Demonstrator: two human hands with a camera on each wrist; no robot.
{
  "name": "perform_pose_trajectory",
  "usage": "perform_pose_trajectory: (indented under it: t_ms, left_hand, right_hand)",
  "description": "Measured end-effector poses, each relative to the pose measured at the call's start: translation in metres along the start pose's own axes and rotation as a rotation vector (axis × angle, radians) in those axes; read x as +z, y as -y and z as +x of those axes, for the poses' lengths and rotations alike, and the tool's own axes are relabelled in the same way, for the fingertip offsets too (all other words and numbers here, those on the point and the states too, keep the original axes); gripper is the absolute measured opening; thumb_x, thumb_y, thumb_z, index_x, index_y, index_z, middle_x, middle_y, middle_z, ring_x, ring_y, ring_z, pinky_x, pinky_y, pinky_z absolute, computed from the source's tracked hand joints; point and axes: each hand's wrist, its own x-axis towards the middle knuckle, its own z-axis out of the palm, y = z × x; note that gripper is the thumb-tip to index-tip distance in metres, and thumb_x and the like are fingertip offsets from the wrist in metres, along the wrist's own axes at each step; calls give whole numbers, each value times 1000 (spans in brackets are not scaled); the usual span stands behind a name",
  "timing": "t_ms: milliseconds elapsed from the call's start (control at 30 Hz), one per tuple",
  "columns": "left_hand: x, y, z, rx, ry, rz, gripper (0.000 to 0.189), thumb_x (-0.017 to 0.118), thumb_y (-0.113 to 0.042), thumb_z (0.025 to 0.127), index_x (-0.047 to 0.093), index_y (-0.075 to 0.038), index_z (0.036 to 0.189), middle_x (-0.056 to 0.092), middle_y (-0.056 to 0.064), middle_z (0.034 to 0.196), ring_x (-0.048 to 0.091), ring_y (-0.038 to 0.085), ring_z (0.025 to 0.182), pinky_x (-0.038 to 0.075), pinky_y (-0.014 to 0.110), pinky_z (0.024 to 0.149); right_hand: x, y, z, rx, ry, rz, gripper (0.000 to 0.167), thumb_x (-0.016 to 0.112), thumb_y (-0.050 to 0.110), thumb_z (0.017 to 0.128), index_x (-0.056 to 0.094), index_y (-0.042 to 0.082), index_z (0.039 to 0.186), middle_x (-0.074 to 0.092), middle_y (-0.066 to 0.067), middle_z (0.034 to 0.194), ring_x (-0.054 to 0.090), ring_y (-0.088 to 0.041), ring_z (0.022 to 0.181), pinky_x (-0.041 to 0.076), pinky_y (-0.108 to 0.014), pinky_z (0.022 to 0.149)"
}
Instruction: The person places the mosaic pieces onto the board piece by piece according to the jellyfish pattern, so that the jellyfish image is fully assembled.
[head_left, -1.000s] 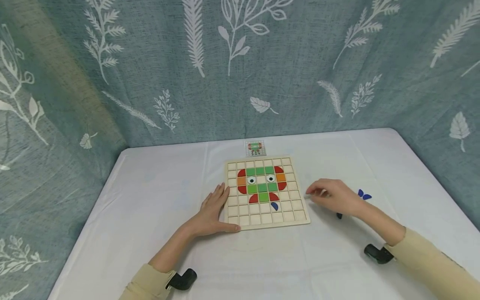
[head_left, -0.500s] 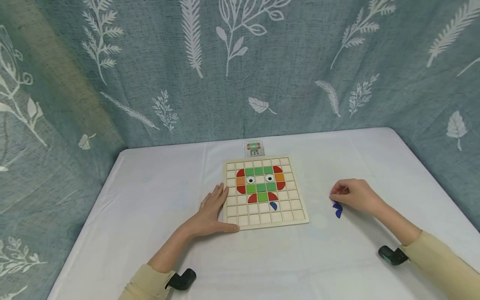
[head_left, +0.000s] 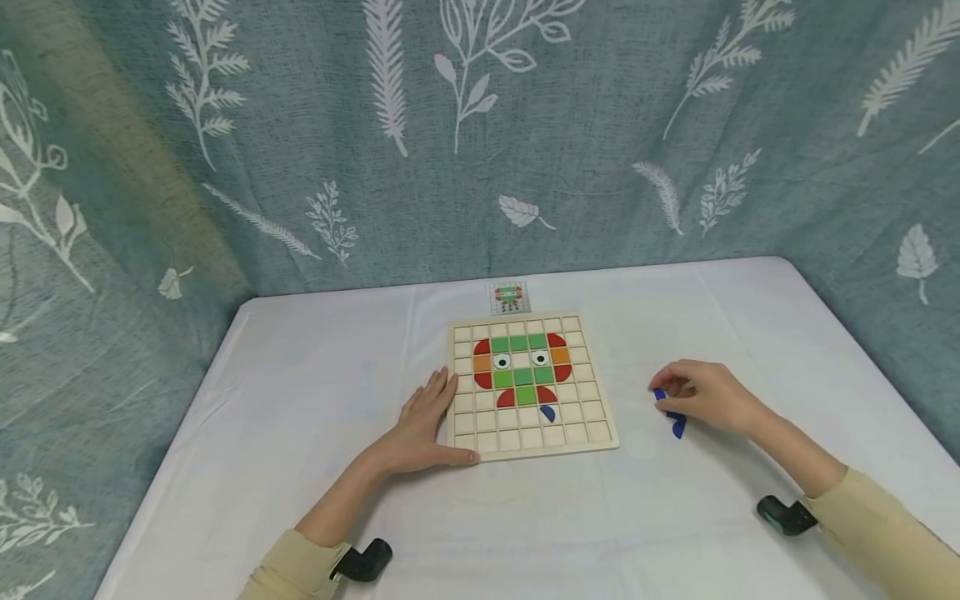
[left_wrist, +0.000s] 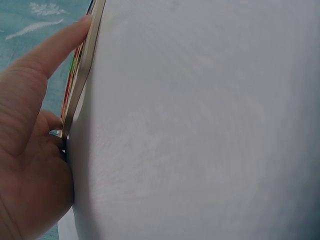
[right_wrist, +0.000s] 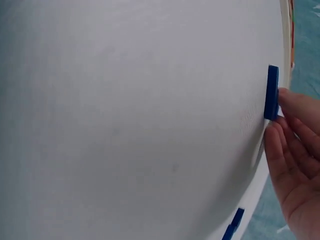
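Note:
A pale wooden grid board (head_left: pixel 577 432) lies mid-table, with red, green and orange tiles, two eye tiles and a small blue piece (head_left: pixel 548 413) on it. My left hand (head_left: pixel 420 429) rests along its left side, fingers spread, thumb on the near-left corner; in the left wrist view the thumb (left_wrist: pixel 45 52) touches the board's edge. Right of the board, my right hand (head_left: pixel 708 398) pinches a blue piece (head_left: pixel 659 395) with a curved edge between thumb and fingers. The right wrist view shows that piece (right_wrist: pixel 271 92) edge-on. More blue pieces (head_left: pixel 678 428) lie below the fingers.
A small picture card (head_left: pixel 509 297) with a similar coloured figure lies behind the board's far edge. The table has a white cloth (head_left: pixel 337 367). A leaf-patterned curtain (head_left: pixel 420 217) hangs behind and on both sides.
My right hand has moved from beside the board's right edge rightward to the loose blue pieces, and a blue piece now shows between its fingers. My left hand has stayed in place.

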Motion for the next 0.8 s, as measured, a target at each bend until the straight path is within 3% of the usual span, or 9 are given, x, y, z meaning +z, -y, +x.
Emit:
perform_pose_trajectory:
  t_ms: [133,400,633,800]
  left_hand:
    - [0,0,-1,0,-3,-2,120,79,-53,74,7,-4,156,-4,11,163,-8,24,149,-3,47,118]
    - [-1,0,0,10,-9,-1,121,79,-53,74,6,-4,156,-4,11,163,-8,24,149,-3,47,118]
    - [-2,3,0,32,-9,-16,121,81,-52,74,7,-3,156,-4,12,163,-8,24,149,-4,46,118]
    - [-1,3,-1,33,-8,-16,121,80,-53,74,7,-3,156,-4,12,163,-8,24,149,-3,46,118]
  right_hand:
    - [12,12,5,-22,4,62,19,77,5,83,71,8,100,65,4,91,60,-9,82,56,-27,74]
    - [47,65,24,-131,155,213,19,77,9,84,70,11,101,64,6,92,57,-10,84,54,-25,75]
    - [67,86,36,-258,207,183,15,75,8,85,70,11,99,65,6,93,59,-9,82,54,-24,72]
    - [71,89,37,-272,200,179,16,75,7,85,70,11,99,66,5,93,60,-8,82,54,-24,71]
